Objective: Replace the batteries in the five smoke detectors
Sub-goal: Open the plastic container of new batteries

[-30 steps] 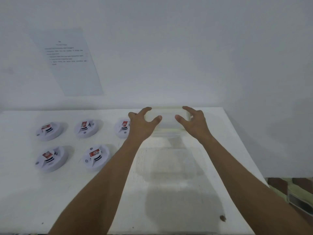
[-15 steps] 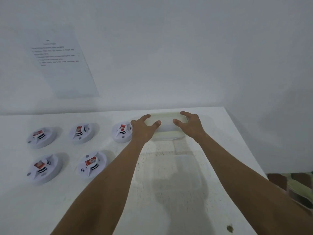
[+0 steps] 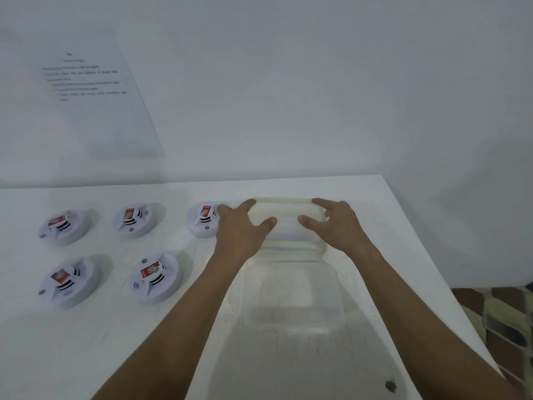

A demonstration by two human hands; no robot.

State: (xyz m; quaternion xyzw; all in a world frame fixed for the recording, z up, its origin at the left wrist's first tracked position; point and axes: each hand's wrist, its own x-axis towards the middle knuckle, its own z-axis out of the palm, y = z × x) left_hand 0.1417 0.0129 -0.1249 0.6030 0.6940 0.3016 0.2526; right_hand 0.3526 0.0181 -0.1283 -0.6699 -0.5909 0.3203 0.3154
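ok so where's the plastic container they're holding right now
In the head view, the translucent container sits at the table's far right, between the left hand and right hand, just right of the nearest smoke detector.

Obscured and illegible items, head view.
Left hand (image 3: 240, 230) covers the right edge of the nearest smoke detector (image 3: 203, 219) and one end of the translucent container (image 3: 287, 223); right hand (image 3: 340, 225) covers the other end. Container contents cannot be made out. Text on the wall sheet (image 3: 95, 90), up and left of the hands, is too blurred to read. Both forearms are cut off by the bottom edge.
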